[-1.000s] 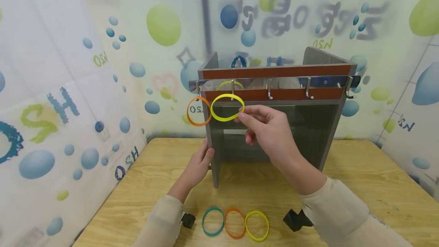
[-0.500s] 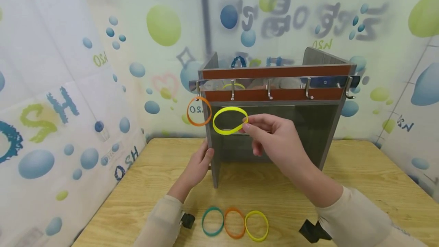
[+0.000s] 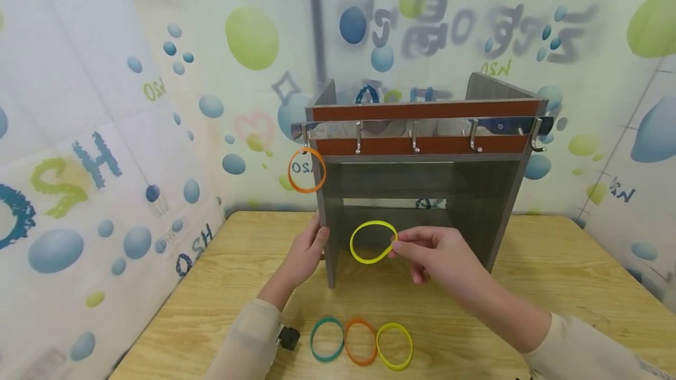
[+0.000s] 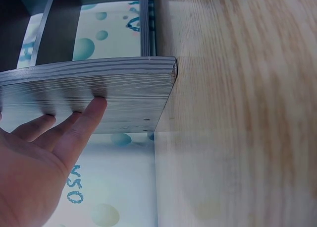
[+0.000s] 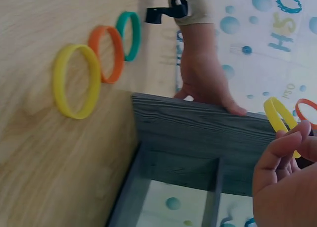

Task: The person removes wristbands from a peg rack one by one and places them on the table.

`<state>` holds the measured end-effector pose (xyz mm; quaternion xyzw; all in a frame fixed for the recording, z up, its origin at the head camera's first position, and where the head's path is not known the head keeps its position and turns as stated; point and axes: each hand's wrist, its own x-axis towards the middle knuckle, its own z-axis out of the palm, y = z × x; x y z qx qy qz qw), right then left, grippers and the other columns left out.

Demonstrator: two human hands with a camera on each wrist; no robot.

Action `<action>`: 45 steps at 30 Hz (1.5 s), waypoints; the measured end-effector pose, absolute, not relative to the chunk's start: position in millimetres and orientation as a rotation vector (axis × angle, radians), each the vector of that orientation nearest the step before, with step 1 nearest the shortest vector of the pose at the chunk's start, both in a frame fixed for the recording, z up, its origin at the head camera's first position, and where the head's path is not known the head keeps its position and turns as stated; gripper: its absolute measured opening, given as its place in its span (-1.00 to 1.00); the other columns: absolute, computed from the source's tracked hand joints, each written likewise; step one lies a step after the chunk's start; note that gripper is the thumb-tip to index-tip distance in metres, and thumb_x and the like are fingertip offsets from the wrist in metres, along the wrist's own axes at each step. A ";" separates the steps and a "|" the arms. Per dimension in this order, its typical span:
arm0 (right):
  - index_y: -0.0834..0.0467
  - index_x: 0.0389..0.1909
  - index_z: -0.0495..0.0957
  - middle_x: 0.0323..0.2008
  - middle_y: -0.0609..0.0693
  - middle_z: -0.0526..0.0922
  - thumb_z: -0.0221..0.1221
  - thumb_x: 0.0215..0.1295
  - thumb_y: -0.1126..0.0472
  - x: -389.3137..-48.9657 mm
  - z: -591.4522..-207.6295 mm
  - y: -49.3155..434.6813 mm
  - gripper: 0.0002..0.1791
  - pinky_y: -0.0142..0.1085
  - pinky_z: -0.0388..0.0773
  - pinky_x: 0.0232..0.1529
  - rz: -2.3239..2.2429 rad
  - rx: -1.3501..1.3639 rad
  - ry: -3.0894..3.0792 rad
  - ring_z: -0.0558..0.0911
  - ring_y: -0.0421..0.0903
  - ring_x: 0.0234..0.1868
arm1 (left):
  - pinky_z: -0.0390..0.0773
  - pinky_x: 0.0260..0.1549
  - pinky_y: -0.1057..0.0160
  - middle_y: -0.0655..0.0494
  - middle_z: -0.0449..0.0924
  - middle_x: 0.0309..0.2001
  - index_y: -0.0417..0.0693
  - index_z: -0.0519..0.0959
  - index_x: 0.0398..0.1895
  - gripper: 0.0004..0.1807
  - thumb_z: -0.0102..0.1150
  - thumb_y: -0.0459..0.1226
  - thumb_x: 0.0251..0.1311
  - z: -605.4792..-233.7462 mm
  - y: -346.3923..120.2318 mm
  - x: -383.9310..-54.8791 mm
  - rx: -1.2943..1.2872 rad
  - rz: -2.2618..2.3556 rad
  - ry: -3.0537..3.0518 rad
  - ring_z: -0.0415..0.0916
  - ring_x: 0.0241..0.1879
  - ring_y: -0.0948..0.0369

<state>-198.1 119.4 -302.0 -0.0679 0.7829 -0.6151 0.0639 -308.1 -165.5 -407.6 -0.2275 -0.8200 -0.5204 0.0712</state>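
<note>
Left hand [image 3: 301, 252] is resting on the outer side of the grey rack [image 3: 401, 179], its fingers lying nearly straight against the panel, its thumb touching the front edge; just above, an orange band [image 3: 324, 170] is hanging from the leftmost hook [image 3: 304, 133]; below, on the wooden table [image 3: 211, 309], a teal band [image 5: 136, 36], another orange band [image 5: 119, 56] and one yellow band [image 5: 60, 83] are lying in a row; a raised yellow band [image 5: 271, 114] is staying in the air before the rack, under the hooks; right hand [image 3: 437, 254] is pinching its right edge.
</note>
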 end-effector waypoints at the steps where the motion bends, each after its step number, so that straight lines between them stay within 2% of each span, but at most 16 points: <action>1: 0.25 0.11 0.69 -0.17 -0.03 0.83 0.32 0.51 0.10 -197.9 -305.4 122.0 -0.66 -0.30 0.53 -0.44 -1.858 -0.197 2.355 0.49 -0.14 -0.57 | 0.81 -0.05 -0.07 -0.09 0.23 0.66 0.42 -0.11 0.77 -0.31 -0.26 0.15 0.70 -407.7 -165.5 -308.3 -0.686 -1.562 -2.466 0.46 0.45 -0.25; 12: 0.29 0.10 0.68 -0.20 -0.05 0.83 0.34 0.49 0.08 -194.6 -332.2 146.0 -0.63 -0.31 0.50 -0.50 -1.834 -0.075 2.320 0.47 -0.16 -0.58 | 0.80 -0.02 -0.11 -0.15 0.22 0.66 0.37 -0.13 0.78 -0.28 -0.28 0.17 0.69 -408.7 -166.0 -308.9 -0.694 -1.566 -2.470 0.44 0.46 -0.26; 31: 0.43 0.26 0.57 -0.22 -0.11 0.81 0.27 0.54 0.07 -183.7 -383.0 186.5 -0.47 -0.34 0.51 -0.53 -1.702 -0.086 2.287 0.49 -0.23 -0.59 | 0.79 0.02 -0.15 -0.10 0.16 0.69 0.39 -0.17 0.78 -0.29 -0.29 0.15 0.70 -408.6 -165.9 -307.3 -0.686 -1.582 -2.479 0.40 0.49 -0.27; 38: 0.41 0.22 0.58 -0.21 -0.13 0.78 0.23 0.57 0.07 -178.2 -400.1 201.6 -0.52 -0.37 0.52 -0.49 -1.694 -0.028 2.194 0.48 -0.24 -0.57 | 0.79 0.01 -0.13 -0.10 0.17 0.68 0.35 -0.14 0.78 -0.29 -0.27 0.14 0.71 -408.7 -165.6 -307.2 -0.678 -1.578 -2.478 0.42 0.48 -0.26; 45: 0.47 0.15 0.59 -0.23 -0.16 0.76 0.14 0.62 0.14 -173.6 -417.3 215.6 -0.57 -0.45 0.50 -0.51 -1.668 -0.127 2.148 0.49 -0.29 -0.57 | 0.79 0.01 -0.13 -0.12 0.17 0.68 0.32 -0.13 0.78 -0.29 -0.28 0.14 0.71 -407.6 -165.2 -306.8 -0.678 -1.581 -2.477 0.43 0.47 -0.26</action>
